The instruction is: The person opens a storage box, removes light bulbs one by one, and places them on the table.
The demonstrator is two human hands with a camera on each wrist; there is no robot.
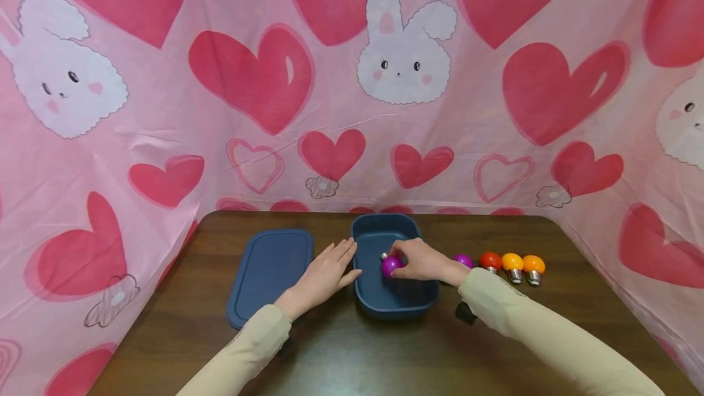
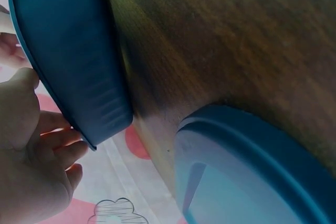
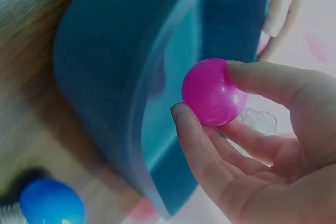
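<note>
My right hand [image 1: 420,261] pinches a round purple light bulb [image 1: 392,266] with a small metal base over the inside of a dark blue plastic box [image 1: 396,308]. In the right wrist view the bulb [image 3: 212,92] looks pink, between thumb and fingertips, by the box rim [image 3: 142,77]. Against the box's left side lies my left hand [image 1: 326,274], its fingers extended along the rim. The left wrist view has the left hand's fingers [image 2: 60,140] touching the box edge [image 2: 73,51].
A flat dark blue lid [image 1: 272,274] lies left of the box. To the right stand another purple bulb [image 1: 464,260], a red bulb [image 1: 490,260] and two orange bulbs [image 1: 513,261]. A blue bulb [image 3: 52,203] shows in the right wrist view. Behind the wooden table [image 1: 352,353] hangs a pink curtain [image 1: 341,109].
</note>
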